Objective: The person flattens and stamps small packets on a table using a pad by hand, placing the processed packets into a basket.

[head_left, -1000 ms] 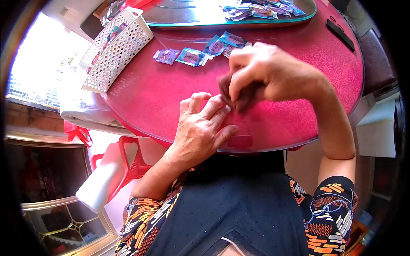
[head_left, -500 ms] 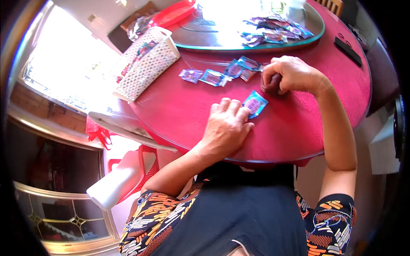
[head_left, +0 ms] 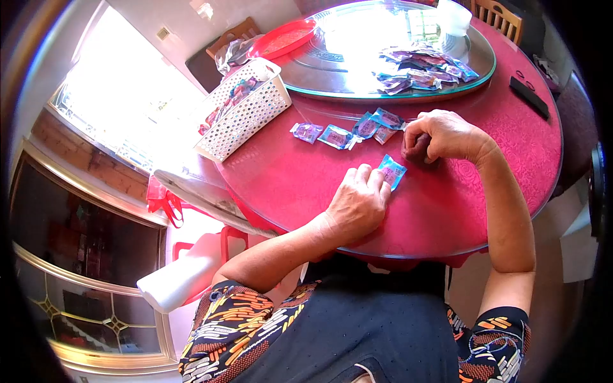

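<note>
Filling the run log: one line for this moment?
left hand: on blue packet | right hand: holding brown cloth | packet pile: on turntable

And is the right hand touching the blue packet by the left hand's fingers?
Apart. In the head view, red tabletop shows between the right hand and the blue packet by the left hand.

Packet (head_left: 392, 172): glossy, crinkled plastic film. Packet heap (head_left: 424, 69): similar shiny film. Turntable (head_left: 327, 75): smooth, reflective glass. Tabletop (head_left: 287, 185): red, figured, with glossy surface. Basket (head_left: 250, 120): perforated white plastic. Tray (head_left: 281, 41): smooth red plastic. Bundle (head_left: 416, 149): brown, matt, apparently cloth, though largely hidden.
</note>
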A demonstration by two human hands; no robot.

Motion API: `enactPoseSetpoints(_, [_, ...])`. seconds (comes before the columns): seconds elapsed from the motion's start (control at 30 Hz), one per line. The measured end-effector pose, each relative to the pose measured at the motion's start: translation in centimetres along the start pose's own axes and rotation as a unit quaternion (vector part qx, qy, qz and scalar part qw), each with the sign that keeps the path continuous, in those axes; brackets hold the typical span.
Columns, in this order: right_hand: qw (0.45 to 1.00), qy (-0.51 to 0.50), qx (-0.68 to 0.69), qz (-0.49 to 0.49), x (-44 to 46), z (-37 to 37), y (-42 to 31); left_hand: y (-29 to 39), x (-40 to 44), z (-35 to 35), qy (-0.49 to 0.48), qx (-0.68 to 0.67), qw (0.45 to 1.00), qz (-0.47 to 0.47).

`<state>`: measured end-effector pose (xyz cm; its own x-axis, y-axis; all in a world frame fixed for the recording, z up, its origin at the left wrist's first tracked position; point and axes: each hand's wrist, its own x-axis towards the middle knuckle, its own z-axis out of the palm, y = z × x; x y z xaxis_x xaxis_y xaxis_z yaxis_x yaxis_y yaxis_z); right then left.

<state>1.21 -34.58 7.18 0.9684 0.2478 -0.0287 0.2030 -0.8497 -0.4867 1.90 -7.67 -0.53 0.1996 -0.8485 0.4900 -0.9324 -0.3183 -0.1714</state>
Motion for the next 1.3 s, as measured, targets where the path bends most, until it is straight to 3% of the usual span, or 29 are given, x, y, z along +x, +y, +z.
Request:
enactPoseSetpoints(0.13, [1.0,-0.003,-0.011,-0.012,0.2,0.1,0.3,-0.4,0.1,0.1,0.043,-0.025,0.998,-0.036])
enactPoseSetpoints(0.23, [1.0,0.0,-0.013,-0.015,0.1,-0.1,0.2,-0.7,-0.1,-0.5,0.071,-0.206,0.968,-0.122])
enactPoseSetpoints(0.3, [1.0,-0.002,0.001,-0.006,-0.1,-0.2,-0.2,-0.8,-0.1,-1.8,0.044,-0.405,0.875,-0.259])
enactPoseSetpoints(0.37, [1.0,-0.003,0.003,-0.003,0.0,-0.2,-0.3,-1.2,0.2,-3.4,0.006,-0.56,0.736,-0.381])
enactPoseSetpoints(0.47, [1.0,0.002,-0.003,-0.003,0.0,-0.2,-0.2,-2.6,-0.4,-3.1,-0.037,-0.582,0.685,-0.437])
enactPoseSetpoints(0.53, [1.0,0.001,0.005,0.001,-0.1,-0.3,-0.4,-2.6,-1.1,-2.7,-0.03,-0.364,0.85,-0.379])
enactPoseSetpoints(0.57, [1.0,0.003,0.016,-0.002,-0.1,-0.2,-0.3,-2.5,-1.4,-2.5,-0.027,-0.245,0.908,-0.339])
enactPoseSetpoints(0.6, [1.0,0.002,0.028,-0.005,0.1,-0.2,-0.1,-2.5,-1.7,-2.3,0.013,-0.222,0.922,-0.318])
enactPoseSetpoints(0.67, [0.998,0.029,-0.012,-0.046,-0.1,0.0,0.3,-2.4,-2.6,-1.8,0.087,-0.185,0.939,-0.278])
enactPoseSetpoints(0.8, [0.997,0.068,0.02,-0.037,-0.2,-0.1,0.0,-1.8,-4.5,-2.7,0.082,-0.141,0.972,-0.17])
enactPoseSetpoints(0.83, [0.982,0.143,0.01,-0.123,-0.3,0.3,-0.2,-1.4,-4.7,-3.0,0.054,-0.15,0.972,-0.172])
enactPoseSetpoints(0.87, [0.985,0.123,0.059,-0.105,-0.4,0.1,-1.0,-1.0,-4.6,-3.2,0.04,-0.127,0.978,-0.159])
enactPoseSetpoints(0.93, [0.969,0.108,0.116,-0.19,-0.8,0.5,-3.1,-0.6,-4.4,-3.4,0.015,-0.078,0.988,-0.134])
enactPoseSetpoints(1.0, [0.964,0.044,0.077,-0.251,-0.4,2.1,-4.6,-0.4,-4.5,-3.1,-0.013,-0.086,0.988,-0.129])
enactPoseSetpoints(1.07, [0.965,0.066,-0.091,-0.236,-0.3,5.3,-5.2,-0.3,-4.4,-3.4,-0.022,-0.068,0.99,-0.118])
enactPoseSetpoints(1.1, [0.975,0.038,-0.074,-0.207,-0.2,4.9,-5.9,-0.3,-4.5,-3.4,-0.025,-0.077,0.99,-0.119])
enactPoseSetpoints(1.2, [0.982,0.088,-0.063,-0.152,0.0,4.2,-4.4,-0.4,-4.5,-3.3,-0.022,-0.091,0.988,-0.122])
enactPoseSetpoints(1.23, [0.982,0.093,-0.116,-0.121,-0.1,3.5,-4.6,-0.3,-4.6,-3.2,-0.02,-0.09,0.988,-0.122])
enactPoseSetpoints(1.3, [0.967,0.136,-0.131,-0.17,0.4,3.8,-3.6,-0.3,-4.6,-3.1,-0.017,-0.087,0.989,-0.117])
